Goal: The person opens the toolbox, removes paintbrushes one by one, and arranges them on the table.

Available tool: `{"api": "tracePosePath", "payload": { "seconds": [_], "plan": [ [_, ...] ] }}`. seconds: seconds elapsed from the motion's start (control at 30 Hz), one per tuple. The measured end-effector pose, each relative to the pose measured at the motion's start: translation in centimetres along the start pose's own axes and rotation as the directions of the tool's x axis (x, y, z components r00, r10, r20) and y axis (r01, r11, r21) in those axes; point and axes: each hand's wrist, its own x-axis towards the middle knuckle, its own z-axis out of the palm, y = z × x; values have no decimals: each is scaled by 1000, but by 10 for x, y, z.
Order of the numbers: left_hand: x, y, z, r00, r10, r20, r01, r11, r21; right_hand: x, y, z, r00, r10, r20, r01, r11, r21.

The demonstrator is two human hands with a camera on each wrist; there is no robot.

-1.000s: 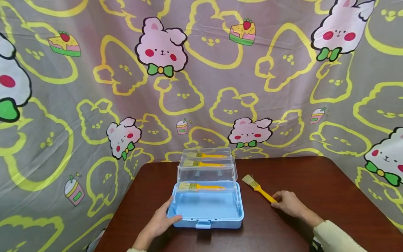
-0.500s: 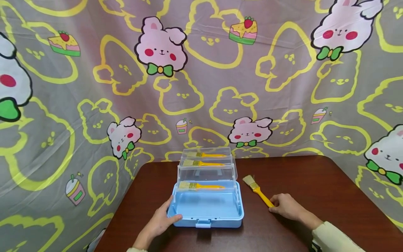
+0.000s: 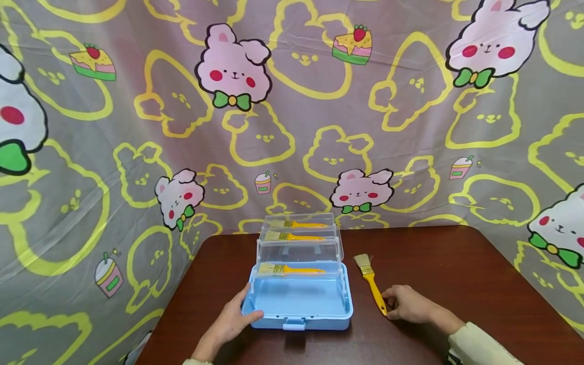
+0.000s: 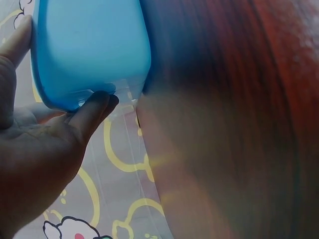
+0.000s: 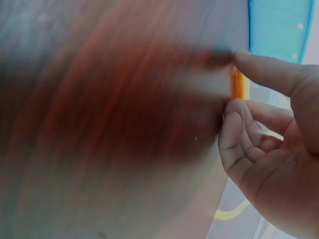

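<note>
A light-blue plastic storage box (image 3: 347, 314) stands unfolded on the table, its clear tiers raised at the back. My left hand (image 3: 232, 319) holds its front left corner, thumb at the front rim and fingers along the left side. In the left wrist view, the left hand (image 4: 45, 144) spans that corner. Right of the box lies a paintbrush (image 3: 374, 291) with a yellow handle, bristles pointing away. My right hand (image 3: 412, 304) pinches its handle near the end. In the right wrist view, an orange-yellow strip of the handle (image 5: 238, 84) shows between thumb and index finger of the right hand (image 5: 274, 144).
Three more yellow-handled paintbrushes lie in the clear tiers: the lowest paintbrush (image 3: 301, 270), the middle paintbrush (image 3: 303, 238) and the top paintbrush (image 3: 307, 225). The dark wooden table (image 3: 438, 253) meets a bunny-print curtain (image 3: 292, 116) at its back and sides.
My right hand has moved left and nearer, swinging the paintbrush's handle end toward me so the brush points more straight away. The left hand and the box have stayed in place.
</note>
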Motion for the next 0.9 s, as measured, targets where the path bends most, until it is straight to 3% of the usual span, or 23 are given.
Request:
{"api": "tracePosePath", "payload": {
  "seconds": [0.23, 0.5, 0.73, 0.9],
  "plan": [
    [-1, -1, 0, 1000, 18, 10, -18, 1000, -16, 2, -3, 7, 998, -32, -47, 28, 996, -89],
    [-2, 1, 0, 1000, 22, 13, -22, 1000, -13, 1, -7, 10, 996, -62, -71, 55, 994, -100],
    [-1, 0, 0, 999, 28, 16, -28, 999, -21, 3, -8, 5, 998, -24, -56, 20, 997, -72],
    [0, -1, 0, 1000, 21, 14, -21, 1000, -13, 9, -14, -4, 995, 16, -99, -23, 997, -76]
  ]
}}
